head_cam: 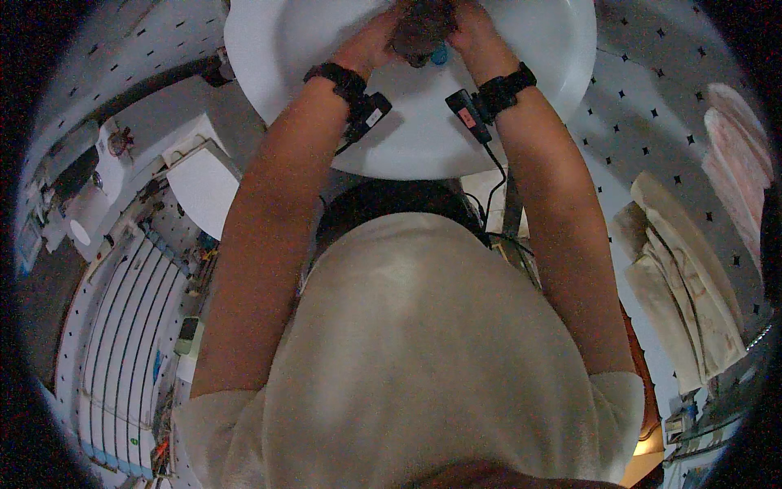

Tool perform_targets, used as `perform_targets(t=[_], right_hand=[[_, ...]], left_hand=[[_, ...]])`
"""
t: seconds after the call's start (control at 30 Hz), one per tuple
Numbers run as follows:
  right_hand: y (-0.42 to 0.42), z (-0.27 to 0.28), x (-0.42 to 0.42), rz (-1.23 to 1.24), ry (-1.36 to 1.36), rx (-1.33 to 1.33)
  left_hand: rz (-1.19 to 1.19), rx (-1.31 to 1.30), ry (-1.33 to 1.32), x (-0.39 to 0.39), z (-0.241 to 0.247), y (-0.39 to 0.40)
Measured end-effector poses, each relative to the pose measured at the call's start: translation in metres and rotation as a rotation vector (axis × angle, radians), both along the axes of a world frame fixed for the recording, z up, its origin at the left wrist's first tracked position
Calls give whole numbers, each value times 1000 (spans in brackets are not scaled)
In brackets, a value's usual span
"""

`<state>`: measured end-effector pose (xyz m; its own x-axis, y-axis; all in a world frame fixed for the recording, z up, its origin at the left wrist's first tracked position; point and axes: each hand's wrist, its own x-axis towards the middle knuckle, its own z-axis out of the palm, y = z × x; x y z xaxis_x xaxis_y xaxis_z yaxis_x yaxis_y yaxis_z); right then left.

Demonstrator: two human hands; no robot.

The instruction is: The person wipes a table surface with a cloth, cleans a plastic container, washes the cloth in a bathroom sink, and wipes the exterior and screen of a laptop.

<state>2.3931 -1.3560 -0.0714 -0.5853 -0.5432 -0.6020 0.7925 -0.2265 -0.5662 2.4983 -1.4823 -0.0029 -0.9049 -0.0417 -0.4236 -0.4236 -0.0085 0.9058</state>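
At the top of the head view, my left hand (379, 40) and my right hand (473, 27) are at the two sides of a dark brown, rough-looking thing (423, 30) that I cannot name for sure. Both hands touch or hold it over a white washbasin (415, 147). A small blue round thing (439, 55) shows at its lower edge. The fingers are mostly hidden behind it and cut off by the picture's top edge. Each wrist wears a black strap with a small cabled device.
Towels (690, 299) hang on the patterned tiled wall at the right, a pinkish one (736, 165) farther up. On the left are a white lidded fixture (204, 183) and a white slatted panel (131, 342). Black cables hang between my arms and the basin's front edge.
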Motion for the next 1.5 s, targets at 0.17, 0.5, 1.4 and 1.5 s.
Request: perform_targets(t=[0.17,0.5,1.4,1.5], right_hand=[[2,8,-1,62,-48,231],[9,14,3,376,-219,-379],[-2,1,7,319,-204,-156],[-4,-15,15,308,-271,-188]], left_hand=[[169,341,-11,-5,-5,6],[381,-459,134,-27,-11,33],[375,-370,-21,-13,33,37],[474,-317,-120,-11,10,41]])
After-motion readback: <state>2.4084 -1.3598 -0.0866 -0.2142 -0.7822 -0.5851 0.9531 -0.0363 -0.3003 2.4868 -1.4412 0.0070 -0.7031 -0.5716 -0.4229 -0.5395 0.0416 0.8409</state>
